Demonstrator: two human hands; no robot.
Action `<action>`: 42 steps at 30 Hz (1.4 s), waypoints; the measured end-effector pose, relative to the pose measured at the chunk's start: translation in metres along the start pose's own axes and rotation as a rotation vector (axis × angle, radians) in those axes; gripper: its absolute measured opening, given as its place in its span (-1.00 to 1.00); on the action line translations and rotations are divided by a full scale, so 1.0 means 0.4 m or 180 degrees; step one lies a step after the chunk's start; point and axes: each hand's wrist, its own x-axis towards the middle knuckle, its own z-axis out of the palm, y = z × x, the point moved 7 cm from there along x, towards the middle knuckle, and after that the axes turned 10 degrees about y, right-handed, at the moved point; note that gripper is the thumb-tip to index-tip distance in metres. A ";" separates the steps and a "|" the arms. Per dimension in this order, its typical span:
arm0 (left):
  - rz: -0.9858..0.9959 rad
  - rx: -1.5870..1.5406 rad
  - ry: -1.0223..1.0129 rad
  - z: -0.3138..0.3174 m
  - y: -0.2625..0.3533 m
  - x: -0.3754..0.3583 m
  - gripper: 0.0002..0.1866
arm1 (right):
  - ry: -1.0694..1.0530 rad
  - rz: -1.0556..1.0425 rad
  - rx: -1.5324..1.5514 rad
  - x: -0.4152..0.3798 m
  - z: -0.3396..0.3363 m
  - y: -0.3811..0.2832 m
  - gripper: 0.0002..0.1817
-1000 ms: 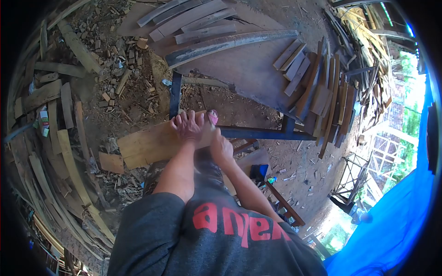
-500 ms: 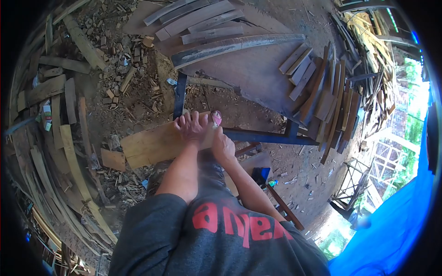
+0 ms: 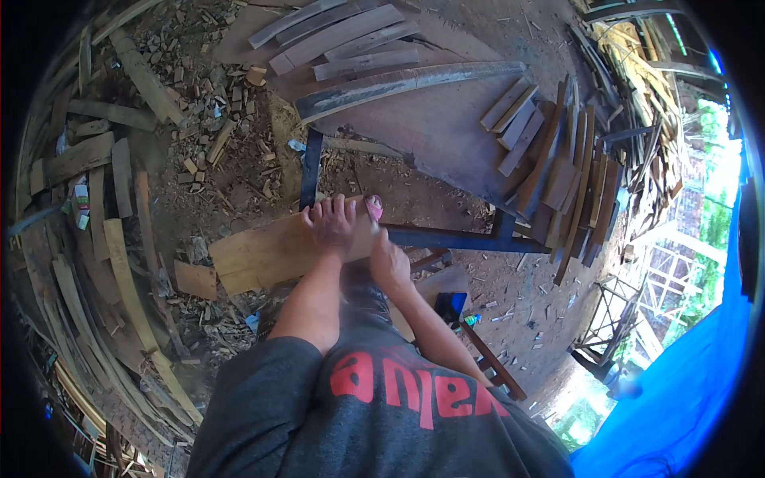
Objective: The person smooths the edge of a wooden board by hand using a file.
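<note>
The board (image 3: 271, 251) lies over my legs (image 3: 365, 291), on my side of the desk (image 3: 458, 139). To steady it well, I should press evenly with my left hand (image 3: 331, 227), which is spread on top of it, and keep it clear of the board's end, where my right hand (image 3: 390, 261) is closed round a slim, pink-ended tool (image 3: 374, 209), its kind unclear. I count one board, one tool and, on the desk, one long beam (image 3: 410, 81), four blocks (image 3: 520, 145) and five strips (image 3: 337, 38); the pile (image 3: 578, 171) overlaps too much to count.
</note>
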 end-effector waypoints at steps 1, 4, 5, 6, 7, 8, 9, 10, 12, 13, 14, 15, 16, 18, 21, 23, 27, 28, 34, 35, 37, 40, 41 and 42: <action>-0.0030 0.0029 -0.0009 0.002 -0.002 -0.001 -0.67 | 0.0028 0.0003 -0.0020 -0.041 -0.021 0.009 -0.84; -0.0135 0.0068 -0.0096 -0.001 0.001 0.005 -0.67 | -0.0319 0.0249 -0.0227 -0.136 -0.042 0.044 -0.87; -0.0149 0.0104 -0.0173 -0.001 0.000 0.002 -0.68 | -0.0304 0.0245 -0.0196 -0.139 -0.040 0.047 -0.87; -0.0149 0.0111 -0.0181 0.003 0.001 -0.001 -0.68 | -0.0277 0.0240 -0.0151 -0.140 -0.035 0.049 -0.86; -0.0158 0.0100 -0.0159 0.004 0.001 0.001 -0.68 | -0.0281 0.0240 -0.0134 -0.105 -0.014 0.047 -0.86; -0.0155 0.0095 -0.0144 0.004 0.000 -0.001 -0.67 | -0.0081 0.0026 -0.0109 -0.039 0.005 0.028 -0.86; -0.0141 0.0124 -0.0136 0.004 0.002 0.000 -0.67 | 0.0126 -0.0204 -0.0080 0.010 0.014 0.009 -0.87; -0.0157 0.0141 -0.0111 0.002 0.002 0.000 -0.66 | 0.0122 -0.0210 -0.0043 0.028 0.014 -0.004 -0.87; -0.0152 0.0174 -0.0099 0.004 -0.004 0.003 -0.65 | -0.0191 0.0081 0.0065 0.048 0.014 -0.012 -0.81; -0.0146 0.0154 -0.0097 -0.001 -0.001 0.001 -0.65 | -0.0176 0.0091 0.0053 0.021 0.002 0.000 -0.81; -0.0176 0.0159 -0.0183 0.000 -0.001 0.001 -0.65 | -0.0160 0.0098 0.0074 -0.029 -0.018 0.012 -0.82; -0.0215 0.0167 -0.0275 0.003 -0.001 0.004 -0.65 | -0.0155 0.0100 0.0090 -0.069 -0.031 0.019 -0.83; -0.0245 0.0146 -0.0276 0.004 -0.003 0.008 -0.65 | -0.0161 0.0090 0.0057 -0.092 -0.039 0.021 -0.83; -0.0142 0.0191 -0.0135 -0.003 0.000 0.005 -0.66 | -0.0419 0.0294 -0.0237 -0.132 -0.034 0.041 -0.83; -0.0168 0.0183 -0.0168 0.000 -0.001 0.006 -0.66 | -0.0100 -0.0030 -0.0060 -0.027 -0.004 0.015 -0.83; -0.0195 0.0135 -0.0108 0.002 -0.001 0.004 -0.67 | -0.0069 -0.0154 -0.0019 0.043 0.014 -0.011 -0.85; -0.0211 0.0084 -0.0203 -0.008 0.000 0.010 -0.66 | -0.0188 -0.0053 -0.0081 -0.014 -0.021 -0.005 -0.85; -0.0225 0.0064 -0.0198 -0.005 0.001 0.017 -0.66 | -0.0313 0.0146 -0.0182 -0.073 -0.040 0.006 -0.85; -0.0239 0.0148 -0.0307 0.000 0.000 0.012 -0.65 | -0.0240 0.0021 -0.0118 -0.025 -0.003 0.031 -0.84; -0.0251 0.0111 -0.0263 -0.004 0.003 0.014 -0.65 | -0.0057 -0.0194 0.0015 0.020 0.007 0.011 -0.83; -0.0261 0.0104 -0.0224 -0.013 -0.006 0.007 -0.64 | -0.0153 -0.0116 0.0035 0.052 0.018 -0.005 -0.83; -0.0195 0.0087 -0.0217 -0.007 0.003 0.014 -0.63 | -0.0290 0.0083 -0.0026 -0.009 -0.019 0.011 -0.83; -0.0218 0.0080 -0.0311 0.000 -0.001 0.011 -0.61 | -0.0407 0.0166 -0.0071 -0.046 -0.027 0.024 -0.84; -0.0256 0.0079 -0.0425 0.000 -0.001 0.007 -0.60 | -0.0420 0.0163 -0.0090 -0.072 -0.033 0.029 -0.84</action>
